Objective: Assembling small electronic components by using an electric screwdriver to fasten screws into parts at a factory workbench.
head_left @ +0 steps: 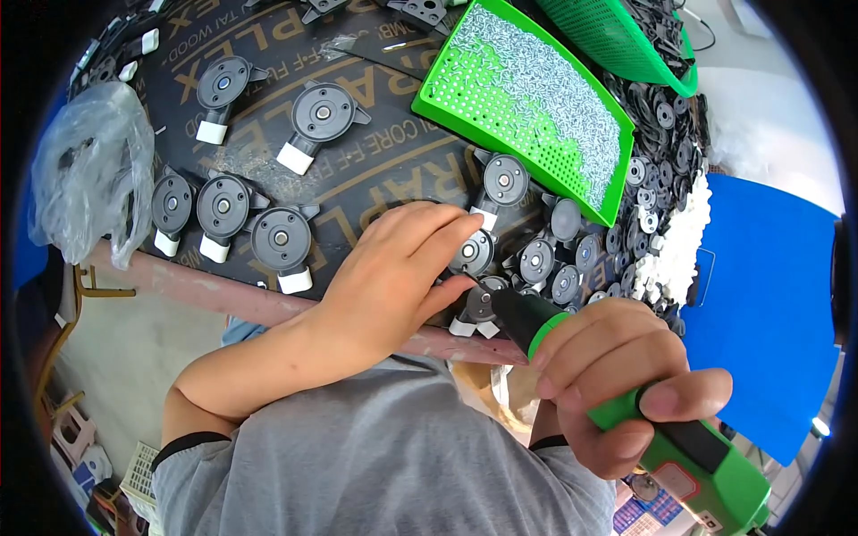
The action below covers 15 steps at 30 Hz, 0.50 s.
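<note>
My right hand [621, 380] is wrapped around a green and black electric screwdriver [715, 482]. The tool's black nose points left, its tip close to a dark grey round plastic part [472, 253]. Around that part my left hand [384, 272] curls its fingers and thumb, pressing it to the table. Where the bit meets the part is partly hidden. Just beside, near the table's edge, lies another grey round part [481, 304] with white tips. A similar grey part with a white end [505, 180] rests beyond my left fingertips.
A green perforated tray [433, 98] full of small silver screws stands ahead. Grey parts with white ends [281, 238] lie at left, near a clear plastic bag [94, 174]. Piled at right are loose grey parts and white pieces [675, 241], beside a blue surface [760, 304].
</note>
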Motion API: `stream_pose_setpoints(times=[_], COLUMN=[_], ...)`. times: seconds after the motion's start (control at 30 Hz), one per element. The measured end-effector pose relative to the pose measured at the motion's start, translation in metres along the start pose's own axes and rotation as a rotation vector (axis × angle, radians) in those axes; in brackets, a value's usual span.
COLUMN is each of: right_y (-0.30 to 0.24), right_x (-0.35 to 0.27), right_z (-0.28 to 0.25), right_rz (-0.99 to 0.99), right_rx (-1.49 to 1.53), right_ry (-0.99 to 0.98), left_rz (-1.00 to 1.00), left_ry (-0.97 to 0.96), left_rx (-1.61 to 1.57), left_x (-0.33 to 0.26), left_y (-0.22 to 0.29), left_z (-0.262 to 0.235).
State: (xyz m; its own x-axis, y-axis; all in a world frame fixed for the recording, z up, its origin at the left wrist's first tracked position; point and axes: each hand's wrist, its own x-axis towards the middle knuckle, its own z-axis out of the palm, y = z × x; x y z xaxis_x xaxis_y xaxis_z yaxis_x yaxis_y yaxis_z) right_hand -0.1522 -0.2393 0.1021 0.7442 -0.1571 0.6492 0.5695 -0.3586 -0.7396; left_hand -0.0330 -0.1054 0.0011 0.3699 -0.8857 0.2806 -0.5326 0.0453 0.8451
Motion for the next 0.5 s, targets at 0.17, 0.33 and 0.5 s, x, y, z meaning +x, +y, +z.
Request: stream_pose_setpoints(times=[0.17,0.33,0.5], right_y=[0.0015,0.0025,0.0030], right_x=[0.0004,-0.0001,-0.0008], right_z=[-0.0017,-0.0004,-0.0033], right_rz=[0.026,0.036,0.011], right_rx=[-0.007,-0.009,-0.015], right_ry=[0.000,0.029,0.030], left_rz=[-0.019,-0.028,-0.022], left_ry=[-0.011,-0.018,-0.019], left_rx=[-0.012,-0.013,0.002], left_x=[0.0021,0.0020,0.0030], left_y=[0.0020,0.0018,0.0021], left_z=[0.0009,0.0002,0.0008])
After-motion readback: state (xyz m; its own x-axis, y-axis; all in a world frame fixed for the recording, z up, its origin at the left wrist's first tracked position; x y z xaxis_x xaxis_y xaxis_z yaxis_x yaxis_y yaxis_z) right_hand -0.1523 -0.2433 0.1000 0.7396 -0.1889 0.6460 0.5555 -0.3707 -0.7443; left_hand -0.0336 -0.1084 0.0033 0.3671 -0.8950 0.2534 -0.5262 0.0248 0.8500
